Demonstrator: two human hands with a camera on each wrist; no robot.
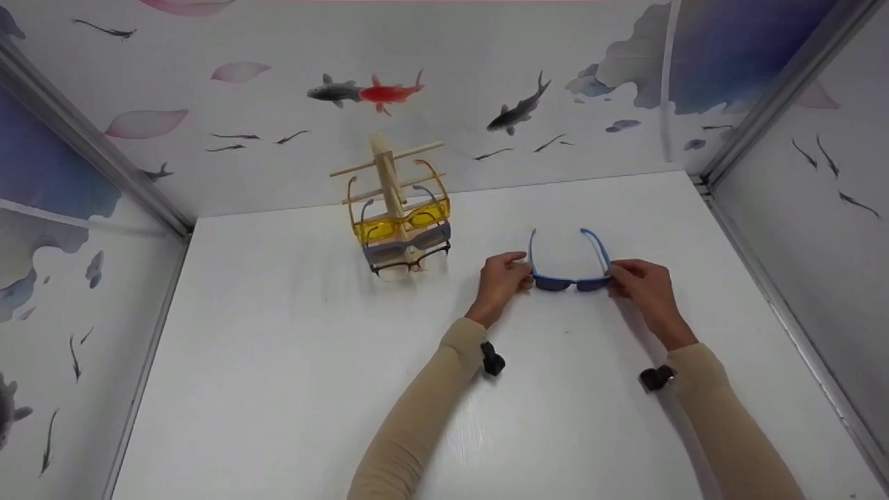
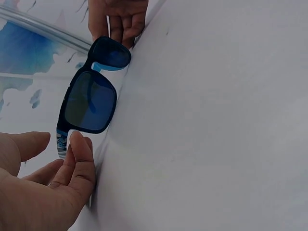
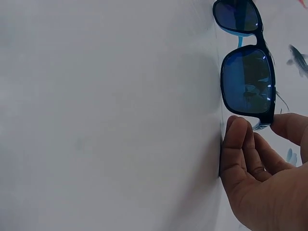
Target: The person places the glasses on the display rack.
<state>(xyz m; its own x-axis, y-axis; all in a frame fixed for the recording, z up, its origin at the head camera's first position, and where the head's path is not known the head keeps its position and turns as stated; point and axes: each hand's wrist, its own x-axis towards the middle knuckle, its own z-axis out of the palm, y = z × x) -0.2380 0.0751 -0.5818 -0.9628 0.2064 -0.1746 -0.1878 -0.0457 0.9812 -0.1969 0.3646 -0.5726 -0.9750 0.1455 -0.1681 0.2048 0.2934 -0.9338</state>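
A pair of blue sunglasses with dark lenses is on the white table, temples unfolded and pointing away from me. At its right corner, my right hand pinches the frame between thumb and fingers. My left hand is at the left corner. In the left wrist view its fingertips are right by the patterned temple, while the thumb stands a little apart from it. The right wrist view shows the lenses upright above the right fingers.
Left of the hands stands a wooden glasses rack holding yellow glasses, grey-blue glasses and dark-rimmed clear glasses. Its upper pegs carry no glasses. Printed panels enclose the white table at the back and sides.
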